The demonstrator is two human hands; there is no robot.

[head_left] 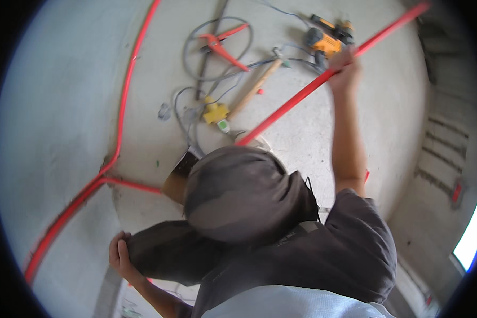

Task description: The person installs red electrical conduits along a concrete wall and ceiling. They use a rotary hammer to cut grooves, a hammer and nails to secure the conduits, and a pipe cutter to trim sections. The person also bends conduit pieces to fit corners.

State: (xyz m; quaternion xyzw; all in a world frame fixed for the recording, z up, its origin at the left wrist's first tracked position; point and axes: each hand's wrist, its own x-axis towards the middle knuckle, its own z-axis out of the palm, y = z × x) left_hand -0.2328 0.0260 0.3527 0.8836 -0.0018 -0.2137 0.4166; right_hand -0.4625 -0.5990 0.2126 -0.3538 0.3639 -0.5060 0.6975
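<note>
With my right arm stretched forward, my right hand (346, 73) is closed around a long, straight red plastic pipe (294, 106). The pipe slants from beside my right knee (233, 185) to the upper right, where its far end is blurred. My left hand (121, 257) curls over my left knee (148, 249) at the lower left, its fingers against the dark trousers. Beyond the pipe, a red pipe cutter (217, 46) lies with its handles spread. Close by are a wooden-handled hammer (255, 90) and a small red piece (260, 91).
Grey cable (186, 58) loops over the concrete floor around a yellow socket block (215, 110). A yellow and black power tool (328, 45) lies just past my right hand. Red pipes (123, 106) run along the left wall and its base. Grooves (445, 140) mark the right wall.
</note>
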